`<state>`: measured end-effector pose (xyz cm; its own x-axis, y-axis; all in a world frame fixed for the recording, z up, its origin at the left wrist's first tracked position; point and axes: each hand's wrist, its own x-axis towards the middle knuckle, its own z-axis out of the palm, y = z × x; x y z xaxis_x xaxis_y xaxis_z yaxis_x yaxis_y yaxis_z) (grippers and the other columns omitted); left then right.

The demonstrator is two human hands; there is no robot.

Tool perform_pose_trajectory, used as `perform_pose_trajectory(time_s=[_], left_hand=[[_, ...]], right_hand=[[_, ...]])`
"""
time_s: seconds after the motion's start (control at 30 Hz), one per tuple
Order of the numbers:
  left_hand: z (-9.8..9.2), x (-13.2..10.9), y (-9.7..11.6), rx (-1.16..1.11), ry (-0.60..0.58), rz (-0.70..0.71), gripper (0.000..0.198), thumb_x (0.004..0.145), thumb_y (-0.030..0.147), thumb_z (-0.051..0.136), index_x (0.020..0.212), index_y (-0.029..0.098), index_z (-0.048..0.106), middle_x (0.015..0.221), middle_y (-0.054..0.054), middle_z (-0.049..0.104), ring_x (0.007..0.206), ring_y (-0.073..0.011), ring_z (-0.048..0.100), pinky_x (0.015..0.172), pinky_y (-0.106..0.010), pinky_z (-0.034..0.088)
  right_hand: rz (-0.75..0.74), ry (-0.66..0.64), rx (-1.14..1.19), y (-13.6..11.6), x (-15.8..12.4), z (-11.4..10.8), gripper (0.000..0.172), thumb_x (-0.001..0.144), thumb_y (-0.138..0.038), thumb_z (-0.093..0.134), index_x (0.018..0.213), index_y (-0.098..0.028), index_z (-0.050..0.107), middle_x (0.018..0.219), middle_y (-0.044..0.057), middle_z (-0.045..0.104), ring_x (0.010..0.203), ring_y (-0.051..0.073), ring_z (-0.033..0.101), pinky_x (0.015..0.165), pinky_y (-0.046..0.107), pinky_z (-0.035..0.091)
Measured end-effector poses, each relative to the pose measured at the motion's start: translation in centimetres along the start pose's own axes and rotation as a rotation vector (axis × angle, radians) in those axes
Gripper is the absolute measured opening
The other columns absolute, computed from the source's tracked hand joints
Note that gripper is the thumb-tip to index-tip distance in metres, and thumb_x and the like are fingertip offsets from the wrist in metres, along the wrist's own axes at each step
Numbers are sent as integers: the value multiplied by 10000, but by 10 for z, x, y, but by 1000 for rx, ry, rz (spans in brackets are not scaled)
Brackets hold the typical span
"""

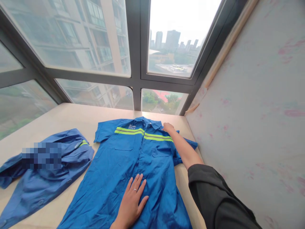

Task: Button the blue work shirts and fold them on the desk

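A blue short-sleeved work shirt [126, 159] lies front up, its collar toward the window. A yellow-green and grey reflective band crosses the chest, with a white logo above it on the left. My left hand [132, 202], wearing a ring, rests flat on the lower front with fingers spread. My right hand [168, 128] reaches to the shoulder just right of the collar, its fingers curled on the cloth there. The right forearm covers part of the right sleeve, and the fingertips are partly hidden. Creases run down the lower half of the shirt.
Another blue garment [50, 178] with a reflective strip lies crumpled on the left of the pale ledge [78, 111]. Dark window frames [135, 63] rise at the back. A floral-papered wall [250, 127] stands close on the right.
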<state>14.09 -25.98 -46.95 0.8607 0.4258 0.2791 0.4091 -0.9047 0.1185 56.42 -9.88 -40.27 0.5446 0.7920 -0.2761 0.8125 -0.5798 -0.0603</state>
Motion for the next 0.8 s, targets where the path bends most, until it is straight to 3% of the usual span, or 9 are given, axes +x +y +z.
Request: perform_pose_trajectory(time_s=[0.17,0.43,0.5,0.57,0.7,0.8], left_hand=[[0,1,-2,18,28,10,606,943,402,511,1510,263,347,1555,-65,374,1395,-246,417,1113,-425,412],[6,4,-6,142,150,102,596,907,406,547,1462,215,443,1518,-83,438,1382,-249,430,1120,-382,373],[7,4,-7,156,169,107,590,901,404,551,1453,215,456,1509,-82,452,1379,-248,433,1119,-382,368],[7,4,-7,150,167,107,586,902,403,550,1450,217,460,1506,-80,457,1381,-247,430,1118,-383,368],[4,5,-5,121,141,79,592,908,401,548,1462,220,441,1524,-77,430,1395,-246,412,1111,-389,383],[3,5,-3,106,122,64,609,913,406,544,1478,219,416,1541,-78,401,1398,-247,409,1109,-399,388]], right_hand=[[-1,-32,33,2,24,0,320,942,-354,606,1200,-164,595,1194,82,621,1007,206,637,853,411,555],[-41,217,170,3,47,13,283,946,-342,599,1164,-163,621,1205,86,632,1068,220,624,926,444,518],[-93,283,224,4,51,15,241,952,-247,563,1161,-154,640,1227,103,641,1136,225,599,995,432,472],[-151,346,280,6,54,17,310,933,-136,491,1206,-148,638,1282,119,629,1197,214,567,1053,385,424],[-216,443,371,25,44,16,462,875,-101,428,1312,-136,572,1337,132,591,1145,200,595,1049,352,434],[-205,506,394,54,9,20,465,842,-133,453,1289,-109,577,1296,157,597,1199,242,554,1081,392,408]])
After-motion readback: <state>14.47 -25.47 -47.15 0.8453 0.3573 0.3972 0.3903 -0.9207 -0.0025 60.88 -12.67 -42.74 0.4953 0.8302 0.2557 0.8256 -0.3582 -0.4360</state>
